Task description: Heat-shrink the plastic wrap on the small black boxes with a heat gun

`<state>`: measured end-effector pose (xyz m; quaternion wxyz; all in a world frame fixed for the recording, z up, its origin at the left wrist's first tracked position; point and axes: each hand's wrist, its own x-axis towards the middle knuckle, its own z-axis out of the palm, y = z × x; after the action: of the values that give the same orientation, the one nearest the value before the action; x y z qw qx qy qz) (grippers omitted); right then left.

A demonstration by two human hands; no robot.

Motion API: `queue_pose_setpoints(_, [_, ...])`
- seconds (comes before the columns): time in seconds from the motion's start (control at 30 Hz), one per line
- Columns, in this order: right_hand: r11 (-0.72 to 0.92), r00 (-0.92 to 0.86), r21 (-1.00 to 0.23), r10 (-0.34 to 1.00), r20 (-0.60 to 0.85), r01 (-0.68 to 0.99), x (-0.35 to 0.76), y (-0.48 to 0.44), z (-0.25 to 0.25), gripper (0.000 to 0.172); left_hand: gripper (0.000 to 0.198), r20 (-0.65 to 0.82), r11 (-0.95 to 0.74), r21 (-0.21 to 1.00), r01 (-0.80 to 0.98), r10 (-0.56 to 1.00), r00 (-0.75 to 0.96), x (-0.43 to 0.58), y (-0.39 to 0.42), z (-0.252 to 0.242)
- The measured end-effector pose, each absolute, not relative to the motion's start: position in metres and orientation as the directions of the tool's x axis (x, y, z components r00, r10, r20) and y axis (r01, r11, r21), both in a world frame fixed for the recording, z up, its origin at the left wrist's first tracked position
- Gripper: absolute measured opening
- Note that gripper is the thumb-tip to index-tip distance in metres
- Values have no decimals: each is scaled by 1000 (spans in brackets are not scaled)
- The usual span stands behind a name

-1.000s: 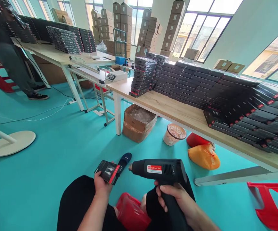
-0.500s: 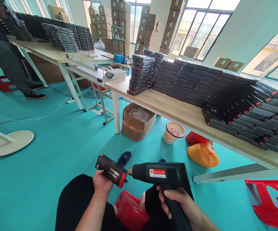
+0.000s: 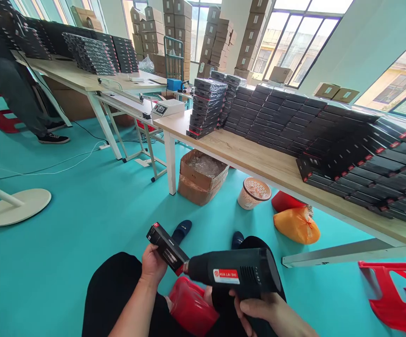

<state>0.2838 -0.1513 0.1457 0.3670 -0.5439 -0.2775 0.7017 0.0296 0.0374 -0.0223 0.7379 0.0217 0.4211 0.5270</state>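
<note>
My left hand (image 3: 154, 266) grips a slim black box (image 3: 167, 248) with a red end and a printed picture on its side, tilted down to the right. Wrapped round the handle of a black heat gun (image 3: 234, 271) with a red and white label is my right hand (image 3: 259, 311). The gun's nozzle points left at the red lower end of the box and overlaps it in view; whether they touch I cannot tell. Below both hands is a red plastic stool (image 3: 194, 309) between my legs.
A wooden table (image 3: 259, 157) on the right carries stacked black boxes (image 3: 276, 119). Under it are a carton (image 3: 201, 180) of clear plastic, a basket (image 3: 254, 193) and an orange bag (image 3: 297, 225). A red stool (image 3: 392, 295) stands right. A person (image 3: 10, 89) stands far left.
The heat gun has moved slightly down and left, its nozzle now nearer the box's end. The box has shifted a little right and turned steeper in my left hand.
</note>
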Motion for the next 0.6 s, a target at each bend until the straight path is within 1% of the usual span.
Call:
queue_pose_setpoints(0.03, [-575,-135,-797,818,-559,-188,283,-151,145,34,19,-594,449,495,-744,800,88,31,37,-22])
queue_pose_setpoints(0.1, [-532,-40,-829,845,-534,-175,281,-146,144,33,17,-582,479,545,-688,807,101,34,34,-19])
queue_pose_setpoints(0.17, [-496,60,-838,852,-520,-228,281,-135,146,38,16,-564,523,607,-598,814,140,39,30,-15])
queue_pose_setpoints(0.23, [-492,56,-817,846,-530,-302,282,-121,151,40,18,-542,556,665,-499,819,189,43,24,-12])
queue_pose_setpoints(0.3, [-491,-1,-801,853,-522,-342,285,-107,159,36,19,-535,580,701,-416,813,232,46,20,-9])
queue_pose_setpoints(0.4, [-496,-35,-805,857,-514,-324,290,-88,171,30,19,-549,613,710,-346,790,273,49,17,-7])
queue_pose_setpoints(0.6, [-535,-59,-807,840,-539,-250,297,-63,181,29,25,-575,669,667,-328,742,345,50,14,-6])
